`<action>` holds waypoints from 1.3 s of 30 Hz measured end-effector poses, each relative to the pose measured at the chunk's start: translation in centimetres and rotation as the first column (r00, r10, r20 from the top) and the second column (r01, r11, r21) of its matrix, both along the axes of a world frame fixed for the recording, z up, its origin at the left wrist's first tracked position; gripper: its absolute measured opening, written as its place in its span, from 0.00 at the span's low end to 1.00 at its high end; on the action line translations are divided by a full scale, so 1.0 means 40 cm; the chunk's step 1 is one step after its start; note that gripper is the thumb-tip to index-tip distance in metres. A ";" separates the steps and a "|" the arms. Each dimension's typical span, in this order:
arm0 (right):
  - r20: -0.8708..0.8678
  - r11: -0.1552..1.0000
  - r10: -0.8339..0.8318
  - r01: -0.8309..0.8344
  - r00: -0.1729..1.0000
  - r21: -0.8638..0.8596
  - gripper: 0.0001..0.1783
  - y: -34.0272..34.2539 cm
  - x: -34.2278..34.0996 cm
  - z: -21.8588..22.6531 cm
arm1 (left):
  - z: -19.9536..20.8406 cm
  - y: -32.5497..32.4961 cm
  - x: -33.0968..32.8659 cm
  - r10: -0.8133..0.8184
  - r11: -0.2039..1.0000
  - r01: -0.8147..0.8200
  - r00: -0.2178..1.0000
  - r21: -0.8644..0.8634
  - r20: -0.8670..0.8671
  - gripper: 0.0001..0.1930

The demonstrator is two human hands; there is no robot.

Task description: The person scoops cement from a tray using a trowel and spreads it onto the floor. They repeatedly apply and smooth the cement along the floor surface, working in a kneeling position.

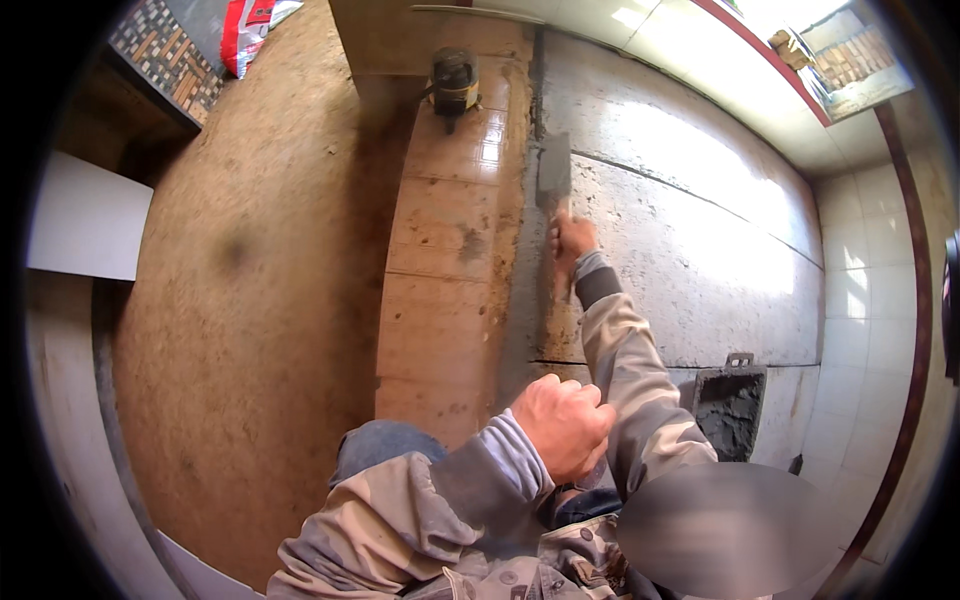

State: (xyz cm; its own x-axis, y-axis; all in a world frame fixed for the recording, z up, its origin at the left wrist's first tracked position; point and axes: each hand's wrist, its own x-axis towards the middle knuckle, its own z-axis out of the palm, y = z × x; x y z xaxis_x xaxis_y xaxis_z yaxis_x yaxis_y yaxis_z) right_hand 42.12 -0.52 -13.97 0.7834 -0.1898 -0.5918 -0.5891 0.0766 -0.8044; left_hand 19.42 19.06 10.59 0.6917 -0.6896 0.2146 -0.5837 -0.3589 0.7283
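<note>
My right hand (573,238) is closed around the handle of a trowel (553,172). The trowel's flat grey blade points away from me and rests over a strip of wet grey mortar (520,300). This strip runs between a row of pinkish-brown tiles (440,230) on the left and grey slabs (660,230) on the right. Close to my body, my left hand (565,425) is curled into a fist above the near end of the strip; nothing sticks out of it. Beside my right forearm stands a dark tray (735,374) with grey mortar inside.
A black and yellow device (453,82) stands on the far tiles. Brown floor (240,330) lies below at the left, with a red and white bag (243,40) at its far end. White wall tiles (865,290) bound the right side; a window opening (850,60) is at far right.
</note>
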 end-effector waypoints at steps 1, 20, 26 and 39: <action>0.040 0.991 0.034 -0.029 0.999 -0.129 0.19 -0.032 0.020 0.000 | 0.000 -0.002 0.004 0.004 1.000 -0.004 1.000 -0.001 -0.002 0.07; -0.319 0.996 0.083 -0.073 0.944 0.044 0.32 -0.059 -0.208 -0.032 | -0.052 -0.032 0.025 -0.059 0.998 0.059 0.998 0.013 -0.039 0.08; -0.421 0.994 0.095 -0.062 0.902 0.091 0.32 0.001 -0.565 -0.036 | -0.069 -0.120 -0.010 -0.340 0.935 0.351 0.929 0.057 -0.148 0.08; -0.571 0.995 0.044 -0.088 0.820 -0.050 0.30 0.083 -1.233 -0.069 | -0.006 -0.224 -0.025 -0.736 0.611 0.787 0.604 0.086 -0.305 0.09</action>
State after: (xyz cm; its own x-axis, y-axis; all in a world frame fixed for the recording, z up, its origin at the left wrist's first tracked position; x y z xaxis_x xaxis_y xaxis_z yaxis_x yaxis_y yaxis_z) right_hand -7.21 2.82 -16.72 0.3239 -0.2084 -0.9228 -0.9449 -0.0229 -0.3265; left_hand 18.42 10.12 10.34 -0.0986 -0.9929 -0.0667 -0.5463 -0.0020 0.8376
